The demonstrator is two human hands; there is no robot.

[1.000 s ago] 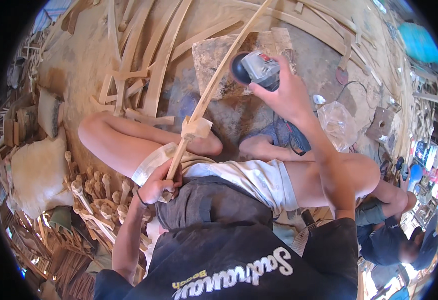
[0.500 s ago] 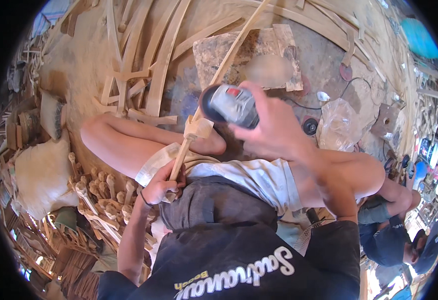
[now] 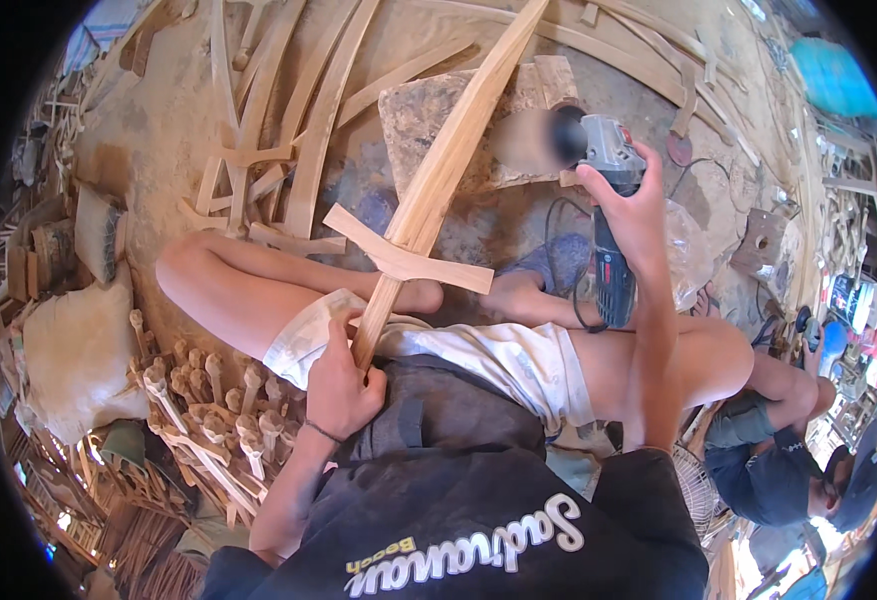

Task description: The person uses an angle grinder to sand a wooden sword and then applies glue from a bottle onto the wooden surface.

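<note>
Fingers (image 3: pixel 343 335) of the left hand (image 3: pixel 340 388) curl tight around the lower end of a long wooden sword (image 3: pixel 438 180), whose blade slants up and away over a flat stone slab (image 3: pixel 413 115) on the sandy floor (image 3: pixel 158 130). Its curved crossguard (image 3: pixel 403 262) lies just above the person's bare crossed legs (image 3: pixel 248 290). Bent wooden strips (image 3: pixel 308 120) lie scattered on the floor beyond. At the person's left sits a white sack (image 3: pixel 73 355) with a cluster of carved wooden pieces (image 3: pixel 208 410) just beside it. The right hand (image 3: pixel 628 205) has its fingers wrapped around an angle grinder (image 3: pixel 603 215), held up to the right of the blade and apart from it; its disc end is blurred. Another person (image 3: pixel 788 470) crouches at lower right.
</note>
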